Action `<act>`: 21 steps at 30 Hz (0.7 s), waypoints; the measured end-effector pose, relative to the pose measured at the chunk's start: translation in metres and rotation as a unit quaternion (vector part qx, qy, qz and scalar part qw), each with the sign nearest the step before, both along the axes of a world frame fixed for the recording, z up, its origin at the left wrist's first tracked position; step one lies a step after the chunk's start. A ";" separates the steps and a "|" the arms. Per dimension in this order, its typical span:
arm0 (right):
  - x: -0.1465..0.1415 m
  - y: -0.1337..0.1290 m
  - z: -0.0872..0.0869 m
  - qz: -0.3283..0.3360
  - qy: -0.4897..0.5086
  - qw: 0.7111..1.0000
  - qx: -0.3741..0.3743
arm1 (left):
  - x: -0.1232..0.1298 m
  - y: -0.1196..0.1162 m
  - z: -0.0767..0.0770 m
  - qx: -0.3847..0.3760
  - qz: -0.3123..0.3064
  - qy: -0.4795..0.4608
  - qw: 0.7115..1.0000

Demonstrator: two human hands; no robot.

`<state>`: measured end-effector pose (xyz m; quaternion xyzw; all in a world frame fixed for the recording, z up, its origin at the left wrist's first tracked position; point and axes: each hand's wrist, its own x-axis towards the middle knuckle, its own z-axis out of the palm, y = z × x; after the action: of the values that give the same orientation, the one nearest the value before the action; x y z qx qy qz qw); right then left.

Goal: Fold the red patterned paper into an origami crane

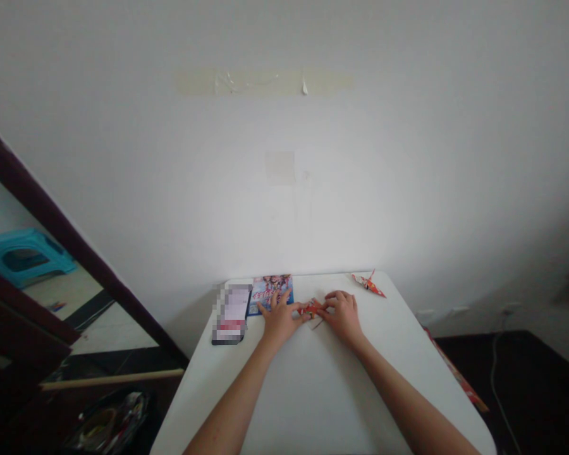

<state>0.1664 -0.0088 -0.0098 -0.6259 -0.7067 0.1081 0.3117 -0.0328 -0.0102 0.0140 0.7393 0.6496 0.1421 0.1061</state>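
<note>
- Holding a small, red-and-white patterned piece of folded paper (pixel 309 309) between the left hand (pixel 279 319) and the right hand (pixel 344 316), over the middle of the far part of a smooth white table (pixel 303 392).
- Pinching at opposite sides of the paper, with hands apart from each other and fingertips closed on its edges.
- Too small and soft in view to read the creases; perhaps partly folded into points.
- To work neatly, steady one side with light pressure, line up edges before pressing, then run a fingertip firmly along each crease.
- Avoid squeezing both sides at once, for fear of crumpling thin layers or pulling points off-centre.
- Beyond the right hand, near the far edge, see a slender, pointed, red-and-white folded paper figure (pixel 368 284), well apart from the fingers.
- Under the spread left fingers, note a flat, blue, picture-printed square packet (pixel 272 284); liable to slide or catch if brushed.
- Left of that, note a black-edged rectangular phone with a lit screen (pixel 234 309), outside the fingers' reach.
</note>
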 end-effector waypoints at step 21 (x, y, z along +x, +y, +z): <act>-0.003 0.000 0.002 -0.014 0.011 1.000 -0.016 | 0.000 -0.004 -0.001 0.049 -0.030 0.023 0.998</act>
<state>0.1633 -0.0087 -0.0075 -0.6393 -0.6927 0.1224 0.3107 -0.0331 -0.0144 0.0128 0.7659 0.6216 0.1534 0.0589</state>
